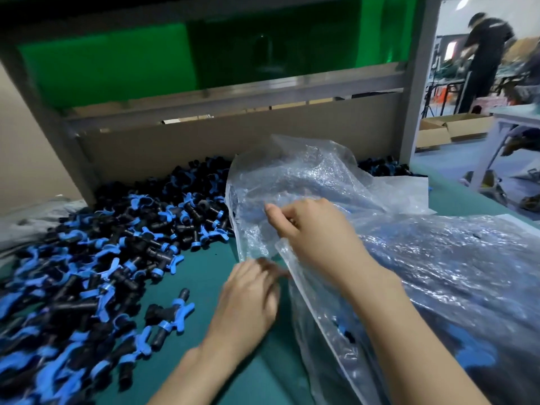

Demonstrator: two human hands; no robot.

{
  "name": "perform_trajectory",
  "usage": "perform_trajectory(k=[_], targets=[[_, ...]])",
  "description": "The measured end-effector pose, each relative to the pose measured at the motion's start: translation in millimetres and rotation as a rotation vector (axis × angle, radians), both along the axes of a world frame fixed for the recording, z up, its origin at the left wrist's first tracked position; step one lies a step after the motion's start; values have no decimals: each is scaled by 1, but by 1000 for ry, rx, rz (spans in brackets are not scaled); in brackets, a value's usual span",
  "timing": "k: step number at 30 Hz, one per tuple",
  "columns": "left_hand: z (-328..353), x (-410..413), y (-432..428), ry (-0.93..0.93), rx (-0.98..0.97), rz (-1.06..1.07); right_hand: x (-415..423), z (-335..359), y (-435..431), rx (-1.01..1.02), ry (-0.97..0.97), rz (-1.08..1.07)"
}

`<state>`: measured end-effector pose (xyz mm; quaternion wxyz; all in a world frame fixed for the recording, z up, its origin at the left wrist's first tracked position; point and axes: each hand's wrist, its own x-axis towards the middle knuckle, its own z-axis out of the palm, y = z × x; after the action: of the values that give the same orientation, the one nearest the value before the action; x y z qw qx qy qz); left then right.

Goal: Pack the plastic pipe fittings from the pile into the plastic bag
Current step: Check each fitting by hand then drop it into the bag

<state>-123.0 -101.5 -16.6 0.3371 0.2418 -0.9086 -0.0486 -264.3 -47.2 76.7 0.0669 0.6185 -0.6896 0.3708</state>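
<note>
The right hand (311, 229) pinches a fold of the clear bag (409, 258) between thumb and curled fingers, holding the film up at the bag's near edge. The left hand (248, 299) sits just below and to its left, fingertips at the bag's lower rim; they are blurred, so whether they actually grip the film cannot be told. The hands are near each other but not touching. The bag lies crumpled on the green table (204, 276), spreading out to the right of and beyond both hands, and a few blue-and-black fittings show through the film under the right forearm. The pile (96, 258) of fittings lies to the left of the left hand and stretches away along a cardboard wall (204, 141) beyond the hands. One loose fitting (169, 314) rests on the table just left of the left wrist, apart from the main heap. Far off to the right, past the bag, a person (485, 54) in dark clothes stands at another bench.
</note>
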Motion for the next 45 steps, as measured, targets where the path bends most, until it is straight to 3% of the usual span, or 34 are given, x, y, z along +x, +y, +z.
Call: perform_trajectory(k=[4, 9, 11, 14, 17, 19, 24, 30, 34, 39, 45], targets=[[-11, 48, -24, -223, -87, 491, 1, -5, -2, 155, 14, 28], [-9, 75, -28, -544, -35, 901, 5, -12, -4, 338, 132, 84], [-14, 84, -29, -622, -24, 928, 5, -15, -5, 373, 148, 83], [-16, 84, -27, -591, -45, 817, 4, -19, -6, 407, 165, 75], [-21, 67, -32, -394, 44, 585, 4, -23, -8, 438, 167, 62], [-27, 56, -35, -164, 168, 368, 3, -26, -9, 452, 152, 56], [-15, 21, -28, 534, 905, -29, 1, -33, -11, 560, 123, 76], [-6, 21, -31, 1075, 1501, -208, 3, -36, -13, 601, 127, 113], [-4, 21, -32, 1160, 1721, -264, 2, -34, -12, 611, 128, 127], [-1, 20, -31, 1151, 1709, -299, 3, -34, -11, 605, 154, 139], [-9, 16, -35, 1011, 1683, -330, 1, -37, -12, 627, 154, 136]])
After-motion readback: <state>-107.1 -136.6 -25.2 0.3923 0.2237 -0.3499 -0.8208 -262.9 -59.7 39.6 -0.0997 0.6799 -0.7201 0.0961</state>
